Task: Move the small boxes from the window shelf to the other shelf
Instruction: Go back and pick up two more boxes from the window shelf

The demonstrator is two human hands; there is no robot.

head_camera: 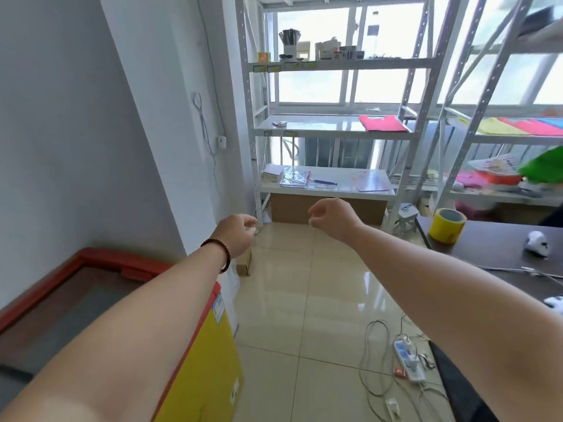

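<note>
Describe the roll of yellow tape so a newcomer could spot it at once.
Start at the dark table on the right. At its far left corner, just in front of the white shelving, stands the yellow tape roll. It is the only yellow ring there; the small black-and-white toy sits further right.

White window shelf [335, 133] holds pink cloth [382, 123]; yellow tape roll [446, 225].

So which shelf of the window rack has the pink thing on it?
The second shelf from the top. A flat pink sheet lies at its right end; the top shelf holds small boxes, the lower shelf papers.
</note>
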